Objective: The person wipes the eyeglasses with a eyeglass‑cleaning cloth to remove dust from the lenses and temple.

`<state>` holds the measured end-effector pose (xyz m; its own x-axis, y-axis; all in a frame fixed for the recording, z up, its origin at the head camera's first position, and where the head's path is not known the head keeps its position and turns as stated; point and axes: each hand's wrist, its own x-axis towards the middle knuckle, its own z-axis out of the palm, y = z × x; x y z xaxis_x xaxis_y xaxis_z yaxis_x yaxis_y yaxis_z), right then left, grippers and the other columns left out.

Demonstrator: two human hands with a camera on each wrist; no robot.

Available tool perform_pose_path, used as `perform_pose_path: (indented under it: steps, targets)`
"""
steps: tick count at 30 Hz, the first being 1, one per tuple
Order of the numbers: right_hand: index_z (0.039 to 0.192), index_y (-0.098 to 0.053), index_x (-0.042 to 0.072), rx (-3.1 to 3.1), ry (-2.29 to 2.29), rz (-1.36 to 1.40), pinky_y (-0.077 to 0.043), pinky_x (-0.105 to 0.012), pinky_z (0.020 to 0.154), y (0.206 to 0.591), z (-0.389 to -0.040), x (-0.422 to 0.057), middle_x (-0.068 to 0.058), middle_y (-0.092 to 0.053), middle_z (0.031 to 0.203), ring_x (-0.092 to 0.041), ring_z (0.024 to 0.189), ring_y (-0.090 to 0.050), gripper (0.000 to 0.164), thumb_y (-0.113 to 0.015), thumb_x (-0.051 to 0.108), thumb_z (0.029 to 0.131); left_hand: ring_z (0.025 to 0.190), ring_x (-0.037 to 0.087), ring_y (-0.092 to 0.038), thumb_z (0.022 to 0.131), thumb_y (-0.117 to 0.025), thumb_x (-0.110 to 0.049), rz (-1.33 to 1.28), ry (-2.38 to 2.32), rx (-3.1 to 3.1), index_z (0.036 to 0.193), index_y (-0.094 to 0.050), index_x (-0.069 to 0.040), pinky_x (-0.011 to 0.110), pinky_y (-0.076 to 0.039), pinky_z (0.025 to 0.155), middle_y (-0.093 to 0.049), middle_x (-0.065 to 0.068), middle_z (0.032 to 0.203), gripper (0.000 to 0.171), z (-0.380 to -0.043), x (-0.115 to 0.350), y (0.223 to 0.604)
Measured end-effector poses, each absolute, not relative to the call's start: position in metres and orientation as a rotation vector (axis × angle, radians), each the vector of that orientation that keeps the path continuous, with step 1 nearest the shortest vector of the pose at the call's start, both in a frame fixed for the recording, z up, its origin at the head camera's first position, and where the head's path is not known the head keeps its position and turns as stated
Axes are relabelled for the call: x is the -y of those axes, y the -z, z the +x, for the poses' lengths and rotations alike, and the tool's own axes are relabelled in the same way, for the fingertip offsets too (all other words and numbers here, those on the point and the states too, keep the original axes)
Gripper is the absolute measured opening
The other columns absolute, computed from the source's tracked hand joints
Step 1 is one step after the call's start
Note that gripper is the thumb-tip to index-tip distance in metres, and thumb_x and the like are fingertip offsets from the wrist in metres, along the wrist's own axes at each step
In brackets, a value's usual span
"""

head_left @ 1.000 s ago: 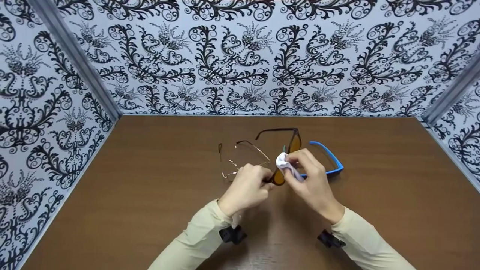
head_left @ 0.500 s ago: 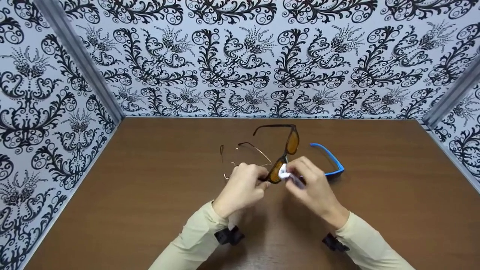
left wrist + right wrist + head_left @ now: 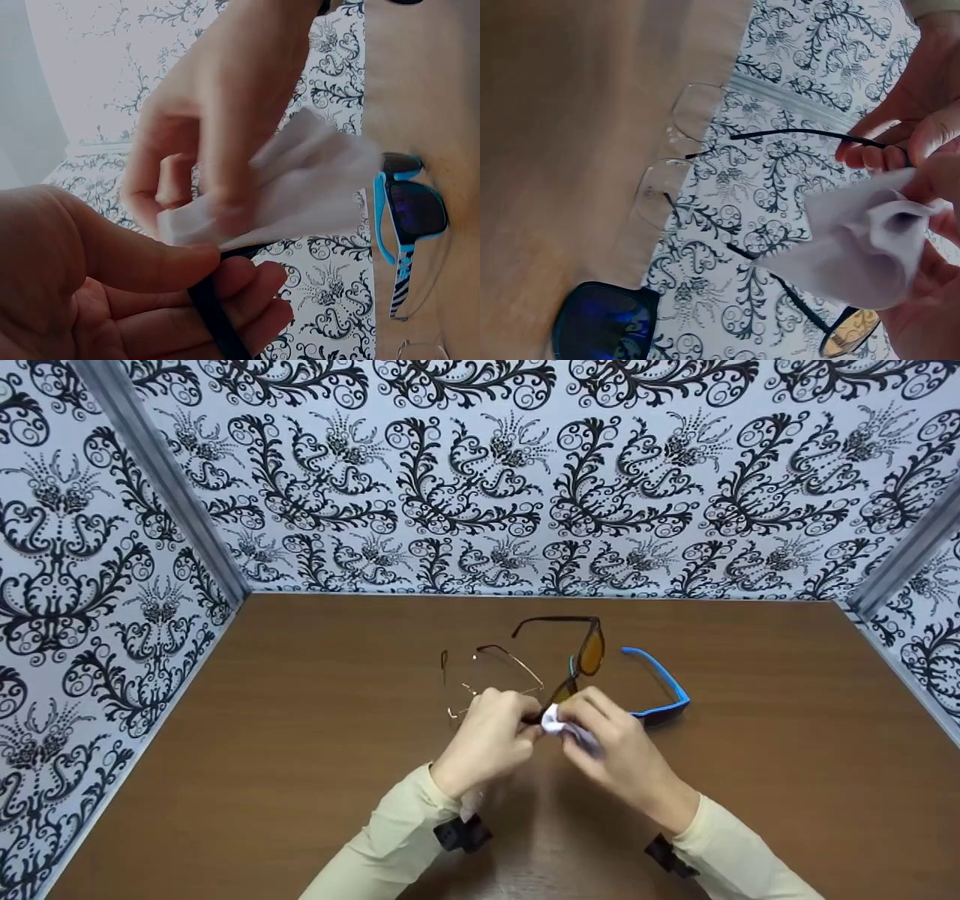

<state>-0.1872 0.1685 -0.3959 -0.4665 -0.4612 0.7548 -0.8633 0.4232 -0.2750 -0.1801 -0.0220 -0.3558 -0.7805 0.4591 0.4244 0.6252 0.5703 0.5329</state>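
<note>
My left hand grips a pair of dark-framed sunglasses with amber lenses at the hinge end. The glasses are held up over the table, temples spread, one lens farther from me. Between the thumb and fingers of my right hand is a white cleaning cloth. It lies over the nearer lens, right beside the left fingertips, and hides much of that lens. In the left wrist view the loose part of the cloth fans out past the right fingers, and the left thumb presses the dark frame against the fingers.
Blue-and-black sunglasses lie on the brown table beyond the right hand. Thin wire-rimmed eyeglasses lie beyond the left hand, partly hidden by it. Patterned wall panels stand at the back and sides.
The right hand with the cloth has moved down and left, close to the left fingers. The sunglasses have rocked slightly in the left hand's grip. Both other pairs lie where they were.
</note>
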Motion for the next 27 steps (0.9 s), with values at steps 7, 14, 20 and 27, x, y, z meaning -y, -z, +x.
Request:
perform_pose_path:
  steps: [7, 14, 20, 27]
  targets:
    - [0.092, -0.063, 0.006, 2.160, -0.888, 0.903, -0.046, -0.017, 0.068, 0.398, -0.192, -0.178, 0.001, -0.057, 0.090, -0.011, 0.077, -0.056, 0.031, -0.067, -0.015, 0.070, 0.053, 0.008, -0.041, 0.076, -0.068, 0.003, -0.924, 0.939, 2.579, 0.063, -0.063, -0.007, 0.022, -0.033, 0.049, -0.046, -0.010, 0.054, 0.018, -0.179, 0.024, 0.355]
    - [0.096, -0.060, 0.004, 2.113, -0.925, 0.912, -0.049, -0.021, 0.070, 0.393, -0.190, -0.169, -0.002, -0.057, 0.094, -0.011, 0.081, -0.056, 0.023, -0.065, -0.009, 0.077, 0.052, 0.009, -0.042, 0.073, -0.066, 0.005, -0.938, 0.890, 2.586, 0.061, -0.061, -0.007, 0.024, -0.034, 0.049, -0.045, -0.008, 0.053, 0.018, -0.179, 0.018, 0.358]
    - [0.099, -0.061, 0.006, 2.082, -0.823, 1.102, -0.050, -0.021, 0.069, 0.399, -0.183, -0.165, -0.001, -0.056, 0.097, -0.011, 0.083, -0.058, 0.027, -0.066, -0.007, 0.075, 0.051, 0.008, -0.034, 0.070, -0.065, 0.008, -0.928, 0.902, 2.537, 0.060, -0.057, -0.007, 0.021, -0.026, 0.046, -0.035, -0.009, 0.053, 0.020, -0.180, 0.020, 0.359]
    - [0.096, -0.063, 0.009, 2.176, -0.706, 1.034, -0.050, -0.022, 0.065, 0.407, -0.185, -0.184, 0.003, -0.058, 0.093, -0.008, 0.077, -0.058, 0.030, -0.068, -0.008, 0.071, 0.052, 0.006, -0.037, 0.074, -0.068, 0.007, -0.936, 0.950, 2.538, 0.064, -0.063, -0.006, 0.018, -0.029, 0.047, -0.042, -0.009, 0.054, 0.017, -0.177, 0.025, 0.361]
